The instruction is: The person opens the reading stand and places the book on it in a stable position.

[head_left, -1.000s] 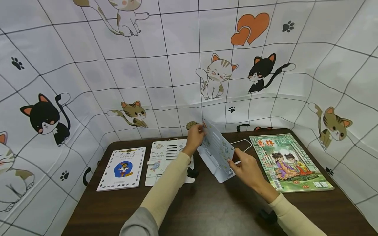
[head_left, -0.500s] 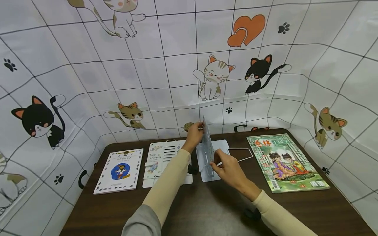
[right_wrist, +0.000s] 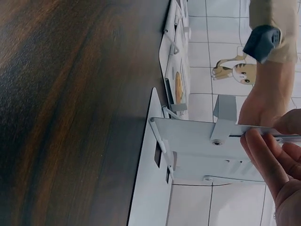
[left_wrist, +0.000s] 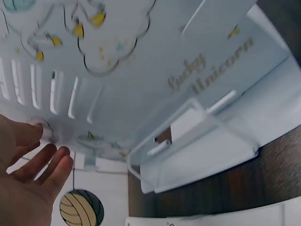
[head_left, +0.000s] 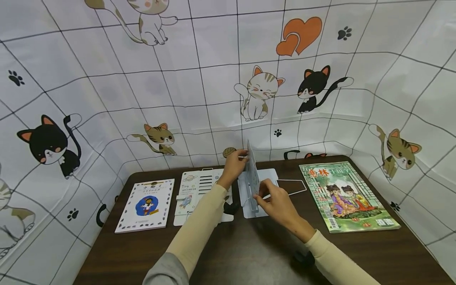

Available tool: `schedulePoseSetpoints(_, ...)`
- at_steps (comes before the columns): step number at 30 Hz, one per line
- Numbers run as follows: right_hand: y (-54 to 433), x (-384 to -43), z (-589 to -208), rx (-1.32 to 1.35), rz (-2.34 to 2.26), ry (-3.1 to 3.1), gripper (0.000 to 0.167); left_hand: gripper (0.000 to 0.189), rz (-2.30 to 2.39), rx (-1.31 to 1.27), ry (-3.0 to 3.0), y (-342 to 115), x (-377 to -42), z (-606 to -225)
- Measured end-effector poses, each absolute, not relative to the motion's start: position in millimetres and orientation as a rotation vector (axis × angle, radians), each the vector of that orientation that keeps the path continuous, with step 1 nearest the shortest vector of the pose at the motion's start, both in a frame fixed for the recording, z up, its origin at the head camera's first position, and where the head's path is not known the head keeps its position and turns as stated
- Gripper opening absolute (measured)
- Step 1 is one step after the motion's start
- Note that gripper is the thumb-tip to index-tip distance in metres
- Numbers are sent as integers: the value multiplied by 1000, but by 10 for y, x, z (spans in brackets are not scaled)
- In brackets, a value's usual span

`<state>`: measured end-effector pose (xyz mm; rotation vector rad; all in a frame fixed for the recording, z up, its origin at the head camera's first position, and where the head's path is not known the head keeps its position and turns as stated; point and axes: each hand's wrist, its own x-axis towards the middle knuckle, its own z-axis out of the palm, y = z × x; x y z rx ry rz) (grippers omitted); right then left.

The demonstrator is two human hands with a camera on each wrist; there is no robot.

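A light blue metal book stand (head_left: 267, 176), printed "Lucky Unicorn", rests on the table with its base flat and its panel (left_wrist: 136, 70) raised nearly upright. My left hand (head_left: 233, 167) holds the panel near its top edge; the left wrist view has that hand (left_wrist: 33, 165) with the thumb at the edge. Lower down on the other side, my right hand (head_left: 276, 201) pinches the panel's edge, thumb and fingers on opposite faces in the right wrist view (right_wrist: 273, 155). A white wire support (left_wrist: 188, 122) spans between panel and base.
Left of the stand lies a second, white book stand (head_left: 190, 189) marked "Tiny universe", folded flat. A white booklet (head_left: 145, 206) is at the far left and a green magazine (head_left: 350, 198) at the right of the dark table (head_left: 228, 257). Cat-printed cloth (head_left: 221, 87) hangs behind.
The panel has swung from leaning right to nearly upright, uncovering the base. My right hand has moved left along with it. Over the last half second little has changed.
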<state>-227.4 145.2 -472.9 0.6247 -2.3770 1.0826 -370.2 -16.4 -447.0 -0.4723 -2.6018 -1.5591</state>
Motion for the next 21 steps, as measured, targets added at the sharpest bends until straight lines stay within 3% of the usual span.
schedulePoseSetpoints(13,1506,-2287,-4768,557,1190,-2418,32,21,-1570,-544,-2404,-107,-3063,-4453)
schedulePoseSetpoints(21,1509,-2267,-4802,559,1250,-2419,31,26,-1658,-589,-2350,-138,-2609,-4502)
